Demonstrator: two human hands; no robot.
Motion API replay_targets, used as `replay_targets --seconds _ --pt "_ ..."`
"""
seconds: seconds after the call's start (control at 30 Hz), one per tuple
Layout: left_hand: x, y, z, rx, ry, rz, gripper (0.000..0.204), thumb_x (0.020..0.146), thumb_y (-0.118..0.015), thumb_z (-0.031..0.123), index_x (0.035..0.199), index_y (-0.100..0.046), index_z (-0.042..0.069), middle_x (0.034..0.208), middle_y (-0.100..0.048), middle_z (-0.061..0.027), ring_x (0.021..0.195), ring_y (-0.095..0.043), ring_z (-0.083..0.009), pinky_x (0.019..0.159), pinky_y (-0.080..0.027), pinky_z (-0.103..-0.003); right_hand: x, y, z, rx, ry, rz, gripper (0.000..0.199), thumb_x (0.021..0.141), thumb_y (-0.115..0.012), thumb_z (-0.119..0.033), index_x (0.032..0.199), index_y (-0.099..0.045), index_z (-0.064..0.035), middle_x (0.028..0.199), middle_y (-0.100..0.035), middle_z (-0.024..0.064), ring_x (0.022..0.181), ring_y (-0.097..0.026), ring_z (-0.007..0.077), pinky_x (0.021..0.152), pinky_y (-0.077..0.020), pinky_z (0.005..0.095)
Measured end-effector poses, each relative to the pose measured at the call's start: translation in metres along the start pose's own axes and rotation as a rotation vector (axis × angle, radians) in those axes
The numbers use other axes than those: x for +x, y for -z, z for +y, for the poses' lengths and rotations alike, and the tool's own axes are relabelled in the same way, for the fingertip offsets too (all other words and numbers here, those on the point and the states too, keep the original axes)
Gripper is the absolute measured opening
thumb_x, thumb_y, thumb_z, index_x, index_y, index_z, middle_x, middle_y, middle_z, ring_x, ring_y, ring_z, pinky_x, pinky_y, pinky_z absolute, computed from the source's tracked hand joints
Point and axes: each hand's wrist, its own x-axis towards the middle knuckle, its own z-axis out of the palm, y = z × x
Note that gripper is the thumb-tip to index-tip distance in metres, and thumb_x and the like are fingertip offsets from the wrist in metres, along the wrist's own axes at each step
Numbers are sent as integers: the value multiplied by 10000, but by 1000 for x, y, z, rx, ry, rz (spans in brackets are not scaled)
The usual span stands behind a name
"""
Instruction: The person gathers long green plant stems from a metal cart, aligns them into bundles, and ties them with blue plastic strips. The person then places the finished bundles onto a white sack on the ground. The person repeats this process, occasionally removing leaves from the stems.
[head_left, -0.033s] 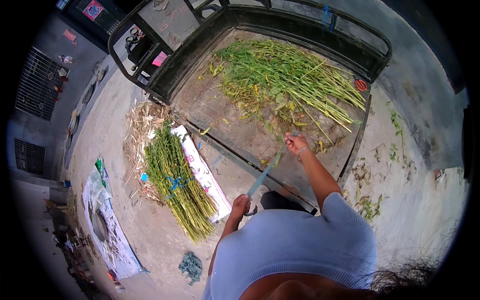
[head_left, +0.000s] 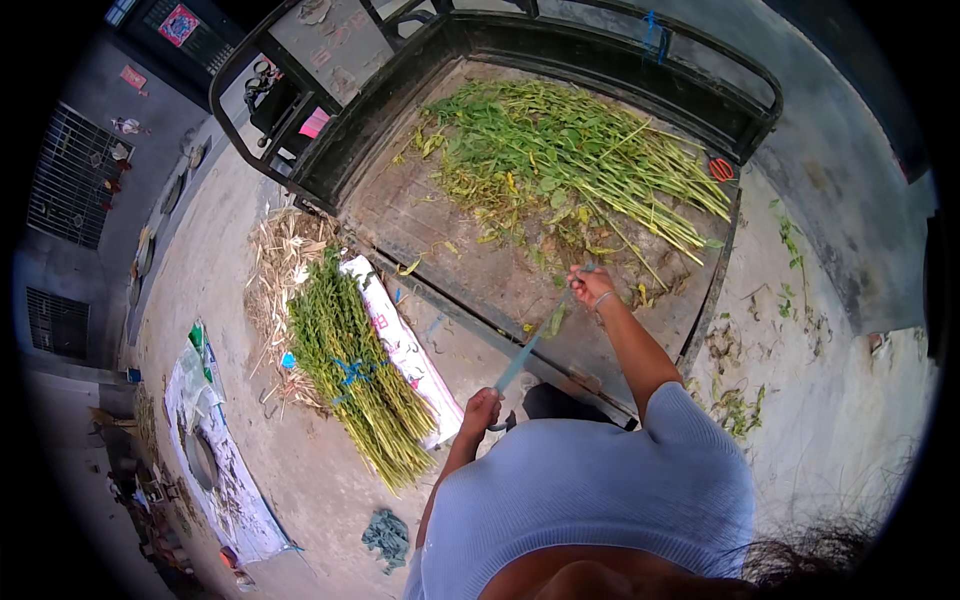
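Left hand (head_left: 482, 410) just below centre, right hand (head_left: 590, 286) right of centre, fingers on both clamped on a bluish strip (head_left: 519, 364). Loose stalks (head_left: 580, 150) up top.

Stalks (head_left: 585, 150) lie on the cart bed (head_left: 415, 215), behind the strip (head_left: 520, 362).

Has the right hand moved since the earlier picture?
No: measured against the cart bed, the right hand shows no visible shift in any direction.
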Motion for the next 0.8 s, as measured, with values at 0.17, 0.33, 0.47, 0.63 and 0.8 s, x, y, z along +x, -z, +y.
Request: replay_targets --seconds 0.17,0.33,0.47,0.63,0.8 --pt "89 51 11 185 1 65 138 856 -488 159 793 -563 61 537 -450 22 436 -398 -61 403 -330 -207 63 -44 -27 -261 36 185 134 856 -508 -69 930 -597 -1 667 -583 79 463 -508 96 357 -409 208" --pt "171 87 26 499 -36 5 168 829 -510 169 757 -570 30 592 -565 -49 487 -530 -110 457 -423 -246 133 -77 -50 -274 154 323 116 839 -560 -106 845 -624 -9 597 -581 66 425 -504 97 328 -392 222" --pt "243 111 30 759 -53 -102 184 805 -503 179 717 -508 18 598 -578 -91 526 -582 -191 515 -464 -313 190 -83 -66 -288 130 392 247 808 -534 -2 1055 -543 22 747 -609 107 599 -603 145 451 -499 243" --pt "305 110 54 1071 -48 -184 207 768 -577 211 864 -529 34 739 -612 -133 712 -605 -287 652 -474 -400 239 -77 -71 -463 276 517 393 721 -639 -53 1103 -547 -31 1094 -561 176 795 -608 296 620 -529 346" --pt "326 117 74 1231 164 -354 537 727 -630 312 1116 -472 -23 934 -601 -186 906 -568 -349 770 -451 -435 237 -3 -79 -1250 302 1048 468 659 -690 -175 1087 -539 -62 1132 -494 225 884 -558 404 769 -479 416"
